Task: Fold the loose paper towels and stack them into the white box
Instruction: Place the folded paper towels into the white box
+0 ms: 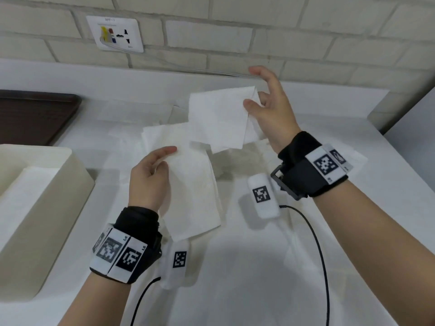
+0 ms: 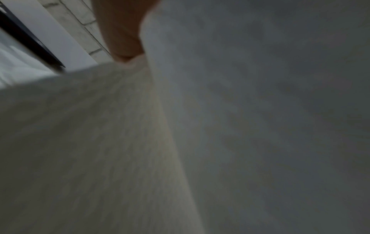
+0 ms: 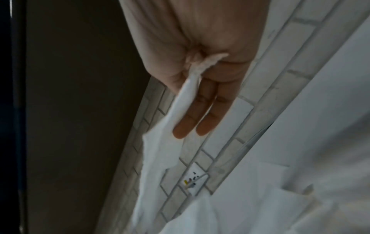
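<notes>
Left hand [image 1: 150, 180] pinches one paper towel [image 1: 190, 191], right hand [image 1: 270, 107] another [image 1: 219, 118] — fold each edge-to-edge before boxing.

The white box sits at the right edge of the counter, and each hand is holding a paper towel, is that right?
Not quite. The head view shows the white box at the left edge of the counter, not the right. The rest holds: the left hand holds one paper towel, and the right hand pinches another paper towel.
</notes>
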{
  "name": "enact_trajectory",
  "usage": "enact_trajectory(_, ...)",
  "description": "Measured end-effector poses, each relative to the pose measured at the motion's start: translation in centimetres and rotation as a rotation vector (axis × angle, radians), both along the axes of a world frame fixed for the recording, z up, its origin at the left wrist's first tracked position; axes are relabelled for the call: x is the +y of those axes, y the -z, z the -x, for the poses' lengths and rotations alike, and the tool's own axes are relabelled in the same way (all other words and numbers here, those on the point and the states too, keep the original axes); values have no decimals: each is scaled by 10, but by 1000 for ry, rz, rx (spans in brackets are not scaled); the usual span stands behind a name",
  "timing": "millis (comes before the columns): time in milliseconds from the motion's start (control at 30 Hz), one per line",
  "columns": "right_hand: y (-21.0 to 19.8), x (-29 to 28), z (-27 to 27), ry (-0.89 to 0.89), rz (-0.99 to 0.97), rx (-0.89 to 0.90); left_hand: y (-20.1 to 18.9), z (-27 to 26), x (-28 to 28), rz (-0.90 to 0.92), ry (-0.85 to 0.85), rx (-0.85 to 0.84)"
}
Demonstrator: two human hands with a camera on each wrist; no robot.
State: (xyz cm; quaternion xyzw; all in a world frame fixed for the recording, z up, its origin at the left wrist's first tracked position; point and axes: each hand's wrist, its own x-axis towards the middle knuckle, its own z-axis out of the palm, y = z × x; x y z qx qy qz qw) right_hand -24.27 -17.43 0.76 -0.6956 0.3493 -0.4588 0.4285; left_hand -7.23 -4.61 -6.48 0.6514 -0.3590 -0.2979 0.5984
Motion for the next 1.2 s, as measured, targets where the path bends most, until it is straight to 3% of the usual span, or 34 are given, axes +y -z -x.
enact_trajectory(100, -5, 18, 0, -65, -108, -91, -6, 1, -1, 3, 27, 103)
enact_trajectory(267, 3, 34, -4, -113, -236, -53, -20, 7, -1, 18, 116, 238)
enact_trajectory(433, 14, 41, -4, -212, -161, 13, -25, 12, 3, 22, 173, 231)
enact_trajectory(633, 22, 43, -7, -122, -5, 219, -20, 15, -1, 0, 156, 147)
enact_trajectory(900, 11, 40, -13, 3, -298, -166, -22, 19, 0, 9, 133, 122)
enact_trajectory(1200, 31, 53, -26, 25, -342, 29, -34, 24, -1, 123, 160, 267)
